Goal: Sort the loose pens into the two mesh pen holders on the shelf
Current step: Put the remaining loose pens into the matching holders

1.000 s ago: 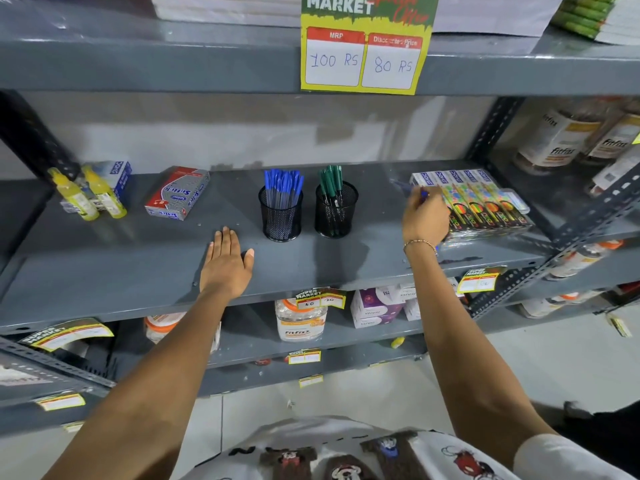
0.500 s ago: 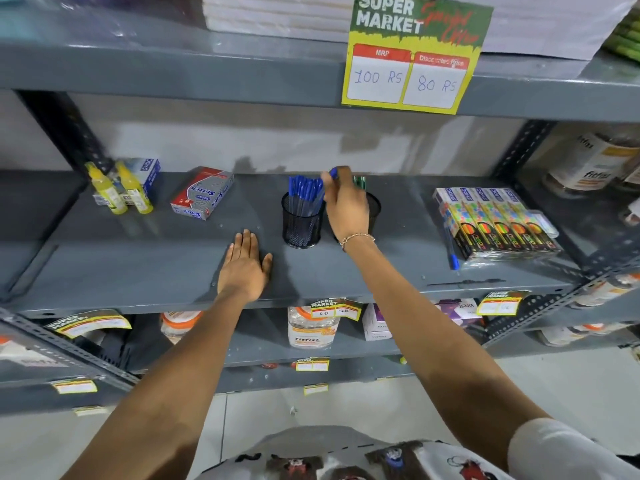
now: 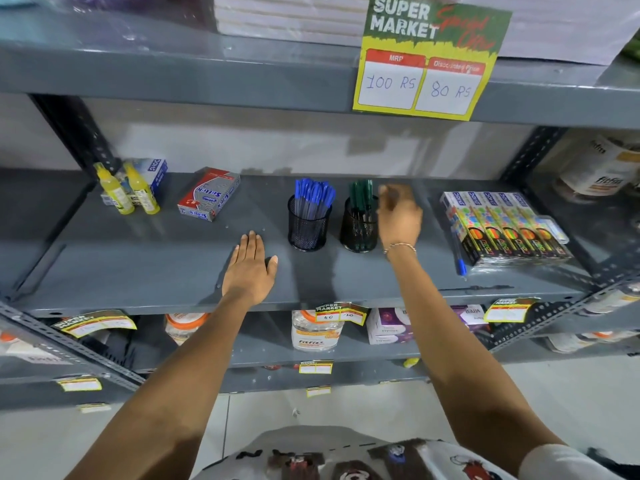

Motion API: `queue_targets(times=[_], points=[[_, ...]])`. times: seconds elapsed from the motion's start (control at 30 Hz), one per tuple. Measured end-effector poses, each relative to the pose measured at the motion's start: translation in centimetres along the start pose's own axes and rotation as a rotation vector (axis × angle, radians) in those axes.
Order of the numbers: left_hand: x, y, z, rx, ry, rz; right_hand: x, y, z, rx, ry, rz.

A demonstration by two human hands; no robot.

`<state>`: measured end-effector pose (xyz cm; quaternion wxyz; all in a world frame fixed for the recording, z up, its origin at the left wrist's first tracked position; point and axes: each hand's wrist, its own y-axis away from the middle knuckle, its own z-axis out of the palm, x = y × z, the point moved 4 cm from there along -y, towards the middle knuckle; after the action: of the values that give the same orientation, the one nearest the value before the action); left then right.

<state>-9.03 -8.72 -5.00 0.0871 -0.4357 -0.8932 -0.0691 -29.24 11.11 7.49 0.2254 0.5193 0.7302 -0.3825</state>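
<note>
Head camera looks down on the grey shelf (image 3: pixel 145 268), and two black mesh pen holders stand side by side mid-shelf: the left holder (image 3: pixel 308 226) is packed with blue-capped pens (image 3: pixel 313 195), the right holder (image 3: pixel 358 227) carries green-capped pens (image 3: pixel 362 197). One loose blue pen (image 3: pixel 459 254) lies flat near the front edge, tucked against the left side of the row of colourful boxed packs (image 3: pixel 502 226), well apart from both holders. Right hand (image 3: pixel 400 216) hangs in the air just beside the green holder, motion-blurred, fingers loosely curled and nothing visible in them, a bracelet (image 3: pixel 400 247) on the wrist. Left hand (image 3: pixel 250 268) rests palm-down on the shelf in front of the blue holder, fingers flat and together, thumb out, holding nothing. Further left sit a red and grey box (image 3: pixel 209 194) and two yellow bottles (image 3: pixel 126 190). Overhead, a yellow price card (image 3: pixel 424 60) reads 100 RS and 80 RS
</note>
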Motion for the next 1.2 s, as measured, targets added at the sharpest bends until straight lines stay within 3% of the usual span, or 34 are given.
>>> queue_targets(times=[0.13, 0.3, 0.57, 0.77, 1.07, 1.2], points=[[0.0, -0.2, 0.1, -0.002, -0.003, -0.003, 7.0, 0.0, -3.6, 0.071, 0.230, 0.236], [0.1, -0.2, 0.2, -0.005, -0.018, -0.008, 13.5, 2.0, -6.4, 0.096, 0.343, 0.526], [0.1, 0.0, 0.0, -0.009, -0.029, -0.004, 14.4, 2.9, -7.0, 0.069, 0.422, 0.588], [0.2, 0.0, -0.1, -0.011, -0.033, -0.005, 11.0, 2.4, -6.7, 0.113, 0.319, 0.392], [0.1, 0.1, -0.2, 0.002, -0.014, -0.009, -2.7, -0.1, -7.4, 0.340, -0.350, -0.113], [0.2, 0.2, -0.3, 0.013, -0.009, -0.003, -7.3, 0.4, -3.8, 0.138, -0.334, -0.273]])
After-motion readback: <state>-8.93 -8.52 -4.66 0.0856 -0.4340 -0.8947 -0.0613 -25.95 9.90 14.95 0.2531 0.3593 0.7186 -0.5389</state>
